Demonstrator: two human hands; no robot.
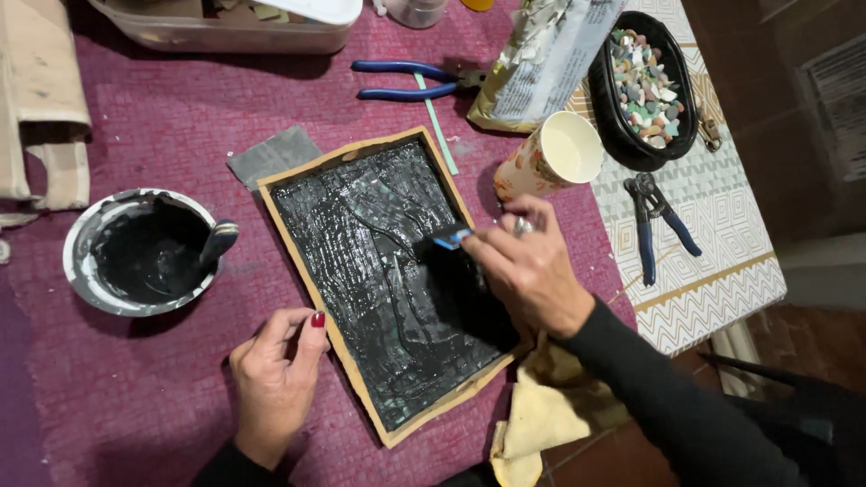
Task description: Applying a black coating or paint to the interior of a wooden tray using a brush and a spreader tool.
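1. Right grip: the right hand (pixel 528 266) is closed, with the fingers pinched on a small blue-edged spreader (pixel 448 238). The tool is laid low against the panel face, apparently so that the black paste is dragged flat across it.
2. Left grip: the left hand (pixel 275 379) is empty and loosely curled. The thumb and fingertips are pressed against the near-left rim of the panel, judged to be a brace so the work is not pushed about by the strokes.
3. Work piece: the framed panel (pixel 383 280) is lying flat and skewed on the bench (pixel 135 388), which is covered by a purple cloth. The face is coated in glossy black paste; the pale wooden border is left bare.
4. Supply: a round bowl of black paste (pixel 140 252), with a tool handle resting in it, is set just left of the panel, within short reach of either hand.
5. Wiping: a yellow cloth (pixel 541 415) is lying at the near-right corner, partly under the right forearm.
6. Surroundings: a paper cup (pixel 550 158) is lying tipped beside the panel's far-right edge. A black tray of coloured tile bits (pixel 645 86) and blue-handled nippers (pixel 654 221) are kept well apart on the patterned cloth, clear of the paste.
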